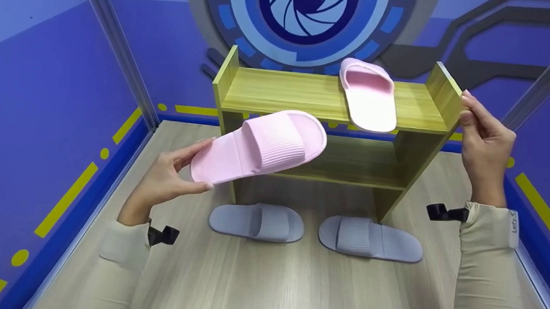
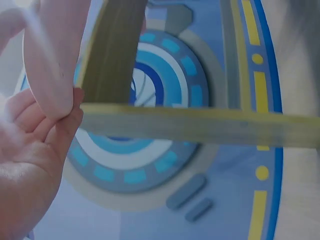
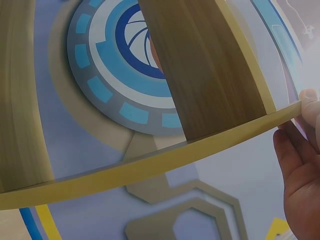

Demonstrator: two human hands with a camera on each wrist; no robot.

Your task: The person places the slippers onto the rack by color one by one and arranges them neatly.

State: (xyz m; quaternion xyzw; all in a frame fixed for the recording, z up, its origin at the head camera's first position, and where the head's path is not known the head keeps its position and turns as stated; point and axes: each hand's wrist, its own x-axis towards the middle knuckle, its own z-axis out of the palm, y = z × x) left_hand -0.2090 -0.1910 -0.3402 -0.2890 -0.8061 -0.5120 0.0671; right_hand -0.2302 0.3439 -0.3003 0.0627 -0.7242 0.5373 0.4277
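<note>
A pink slipper (image 1: 275, 143) is held in the air in front of the wooden shoe rack (image 1: 282, 92), toe pointing right. My left hand (image 1: 169, 173) grips its heel between thumb and fingers; the left wrist view shows the slipper's underside (image 2: 52, 65) at the fingertips. Another pink slipper (image 1: 372, 100) lies on the rack's top shelf, right of the middle, its heel jutting past the front edge. My right hand (image 1: 487, 140) pinches the upper front corner of the rack's right side panel (image 3: 165, 162), thumb on one face and fingers on the other.
Two grey slippers lie on the floor before the rack, the left one (image 1: 258, 222) toe right and the right one (image 1: 371, 238) toe left. Blue printed walls (image 1: 41, 93) enclose the rack at the back and both sides. A lower shelf (image 1: 358, 160) sits beneath the top one.
</note>
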